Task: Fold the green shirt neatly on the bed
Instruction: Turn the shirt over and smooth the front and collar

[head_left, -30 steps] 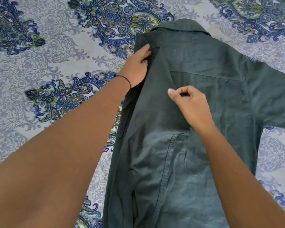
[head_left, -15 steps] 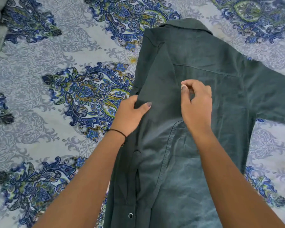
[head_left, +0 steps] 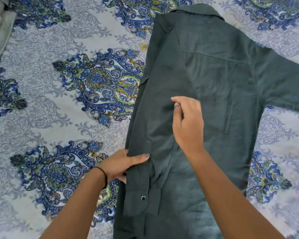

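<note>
While lying back-up on patterned bedsheet (head_left: 59, 104), green shirt (head_left: 223, 87) with left side folded in over back. Nearest: cuff with snap button (head_left: 143, 197). Left hand (head_left: 123, 165), black wrist band (head_left: 103, 176), gripping folded left edge, thumb on top. Right hand (head_left: 188, 125) over mid-back, fingers loosely curled, pinch on cloth unclear. Farther: right sleeve (head_left: 286, 87) spread out, collar (head_left: 197, 10) at far end.
</note>
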